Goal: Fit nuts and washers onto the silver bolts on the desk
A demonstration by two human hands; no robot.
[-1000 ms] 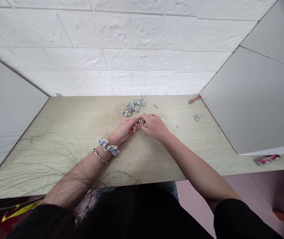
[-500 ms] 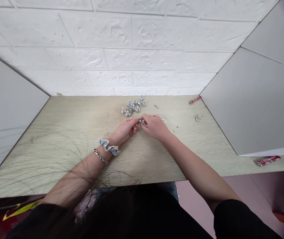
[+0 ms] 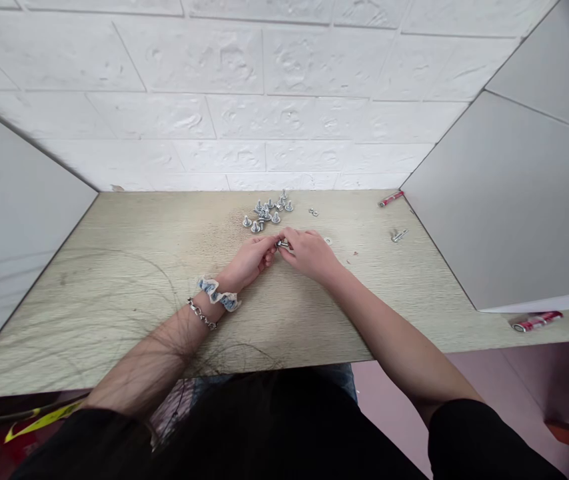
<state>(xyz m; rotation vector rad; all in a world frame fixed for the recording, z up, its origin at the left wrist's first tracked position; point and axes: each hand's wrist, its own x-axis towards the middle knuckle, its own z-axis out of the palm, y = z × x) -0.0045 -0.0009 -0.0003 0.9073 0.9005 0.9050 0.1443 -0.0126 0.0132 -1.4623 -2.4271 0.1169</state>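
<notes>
While the fingertips of your left hand [image 3: 249,263] pinch one end of a small metal bolt [image 3: 282,245], your right hand [image 3: 310,253] closes its thumb and fingers around the other end. The bolt lies between your two hands, partly hidden by your fingers; you cannot tell what is fitted on it. Your left wrist wears a blue-and-white scrunchie [image 3: 218,295] and a chain bracelet [image 3: 201,314]. Just beyond your left fingertips, a cluster of bolts with washers [image 3: 266,215] sits on the pale wooden tabletop [image 3: 114,267], many with their shanks up. Two small metal rings [image 3: 313,213] lie to its right, and a flat washer [image 3: 328,241] rests just beside your right hand. Farther right are some loose metal hardware [image 3: 399,235] and a red cylinder [image 3: 391,199] near the grey panel [image 3: 504,200]. A second red cylinder [image 3: 537,321] lies by the table's near edge.
</notes>
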